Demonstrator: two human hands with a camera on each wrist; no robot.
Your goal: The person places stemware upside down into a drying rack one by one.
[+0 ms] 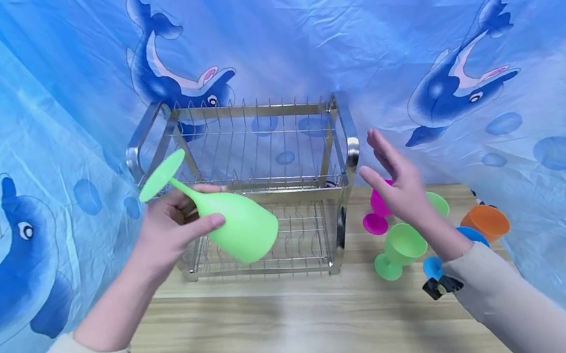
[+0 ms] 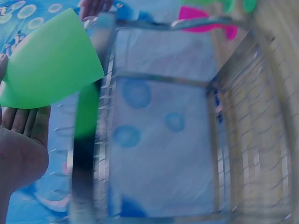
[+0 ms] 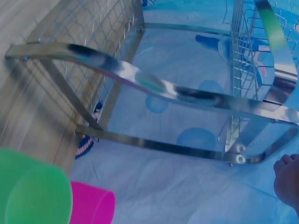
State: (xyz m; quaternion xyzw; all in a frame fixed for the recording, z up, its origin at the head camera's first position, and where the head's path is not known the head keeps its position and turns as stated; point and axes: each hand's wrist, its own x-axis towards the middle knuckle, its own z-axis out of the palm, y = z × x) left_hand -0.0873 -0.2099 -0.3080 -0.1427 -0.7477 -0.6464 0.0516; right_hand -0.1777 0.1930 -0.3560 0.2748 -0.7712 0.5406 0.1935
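My left hand (image 1: 180, 222) grips a light green plastic goblet (image 1: 241, 225), its thumb across the bowl near the stem. The goblet is tilted, foot up to the left and mouth down to the right, in front of the metal dish rack (image 1: 259, 198). In the left wrist view the goblet's bowl (image 2: 51, 65) shows beside the rack's top. My right hand (image 1: 399, 183) is raised with straight fingers and holds nothing, right of the rack and over several goblets. Closest below it are a green goblet (image 1: 405, 243) and a magenta goblet (image 1: 379, 203).
The two-tier rack stands on a wooden table (image 1: 263, 338) against a blue dolphin-print cloth (image 1: 361, 36). On the right lie a blue goblet (image 1: 433, 267), an orange goblet (image 1: 487, 222) and another green goblet (image 1: 437, 202), partly hidden by the right arm.
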